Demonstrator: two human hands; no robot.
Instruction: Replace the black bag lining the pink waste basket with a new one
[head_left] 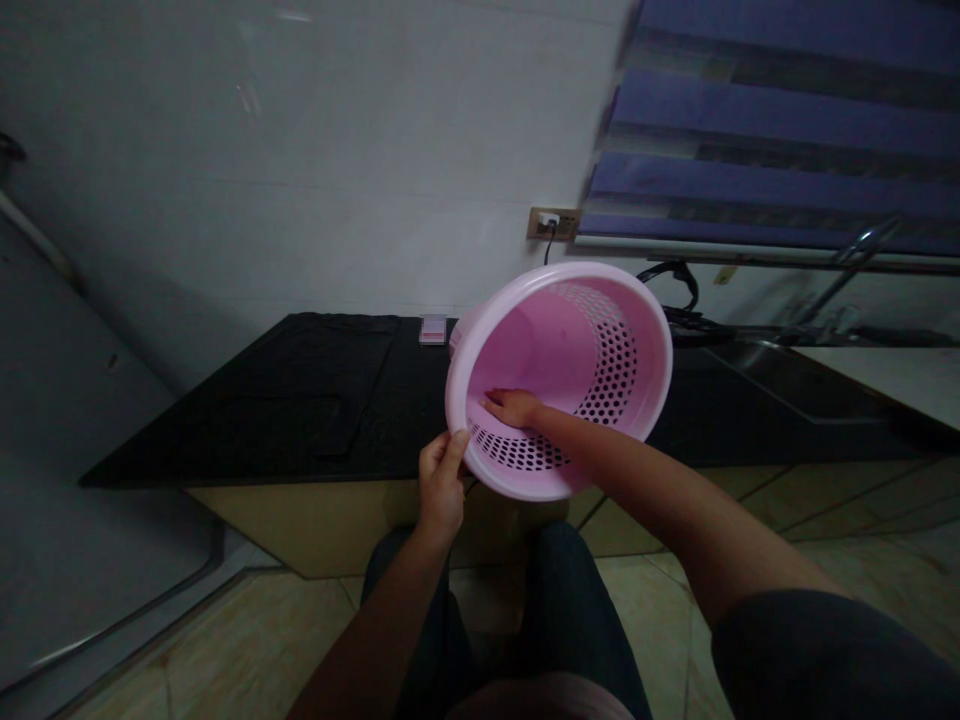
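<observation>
Pink basket (562,360) is gripped at its lower left rim by the left hand (442,480), the thumb pressed near the edge. The right hand (514,407) reaches inside, spread open and seemingly without any object; whether it presses the inner wall, I cannot tell. For good control, the rim grip should be firm and the inside palm flat. The basket tilts its mouth toward the person, over the black desk (405,410), where a small box (433,330) lies behind.

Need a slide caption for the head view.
Left hand grips a pink basket by its rim, right hand inside it, at a black counter.
</observation>
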